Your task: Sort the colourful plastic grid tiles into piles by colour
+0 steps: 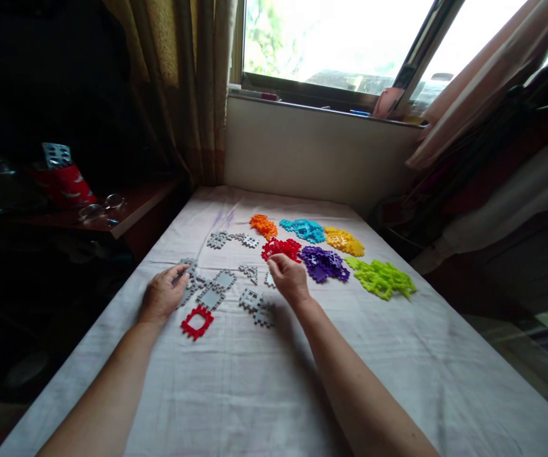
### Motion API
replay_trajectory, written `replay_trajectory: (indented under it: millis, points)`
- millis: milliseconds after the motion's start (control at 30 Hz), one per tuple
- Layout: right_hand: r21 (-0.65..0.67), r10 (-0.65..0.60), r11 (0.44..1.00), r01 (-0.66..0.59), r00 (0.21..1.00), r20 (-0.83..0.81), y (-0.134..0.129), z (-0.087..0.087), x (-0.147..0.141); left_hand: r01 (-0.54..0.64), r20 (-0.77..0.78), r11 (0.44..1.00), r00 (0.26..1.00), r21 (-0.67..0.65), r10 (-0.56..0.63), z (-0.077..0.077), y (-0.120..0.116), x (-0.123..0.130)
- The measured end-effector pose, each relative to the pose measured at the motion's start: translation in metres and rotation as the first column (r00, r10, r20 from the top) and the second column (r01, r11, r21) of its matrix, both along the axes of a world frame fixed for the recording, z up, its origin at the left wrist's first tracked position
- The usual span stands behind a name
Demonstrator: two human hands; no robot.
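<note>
My left hand (pixel 163 295) rests at the left edge of a cluster of grey interlocking toy tiles (pixel 211 297). Its fingers are loosely bent and apart, touching the grey pieces. My right hand (pixel 289 278) is closed in a pinch just in front of the red tile pile (pixel 280 249); whatever lies between the fingertips is hidden. Partly under that hand shows a pale grey piece (pixel 269 279). Between the hands lie a grey triangular piece (pixel 249 273) and a grey window-like tile (pixel 251 298). A red square frame tile (pixel 197 322) sits nearest me.
Beyond are piles of orange (pixel 263 225), blue (pixel 305 230), yellow (pixel 344 241), purple (pixel 325 263) and lime green (pixel 384 279) pieces. More grey pieces (pixel 218 239) lie farther back on the sheet-covered surface (pixel 235 393). A side desk (pixel 145 206) holds glasses and a red container.
</note>
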State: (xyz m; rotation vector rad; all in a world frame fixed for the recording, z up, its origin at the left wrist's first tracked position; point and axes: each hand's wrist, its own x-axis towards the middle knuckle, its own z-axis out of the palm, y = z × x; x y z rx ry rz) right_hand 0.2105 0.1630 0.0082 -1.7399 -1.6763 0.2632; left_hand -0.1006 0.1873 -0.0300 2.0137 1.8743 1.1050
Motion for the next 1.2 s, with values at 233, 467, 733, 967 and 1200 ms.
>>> replay_trajectory:
  millis: [233, 467, 733, 967, 1200]
  points:
    - [-0.103, 0.531, 0.839, -0.535, 0.761, 0.373, -0.067, -0.005, -0.1, -0.025, 0.034, 1.0, 0.999, 0.004, 0.025, 0.003, -0.004, 0.002]
    - [-0.196, 0.46, 0.887, -0.417, 0.774, 0.435, -0.075, 0.0, -0.127, -0.035, 0.053, 0.999, 0.998, 0.005, 0.034, 0.0, -0.004, 0.002]
    - [0.004, 0.263, 0.962, -0.273, 0.932, 0.248, -0.048, 0.016, -0.051, 0.015, 0.0, 0.995, 1.0, 0.098, -0.015, -0.012, 0.005, -0.005]
    - [-0.019, -0.178, 0.982, 0.188, 0.953, 0.243, 0.025, 0.028, 0.054, 0.071, -0.164, 0.997, 0.984, 0.019, -0.067, -0.015, 0.001, 0.009]
    - [0.027, -0.156, 0.988, 0.154, 0.956, 0.25, 0.03, 0.013, 0.061, 0.18, -0.154, 0.984, 0.972, -0.006, -0.179, -0.002, 0.006, 0.018]
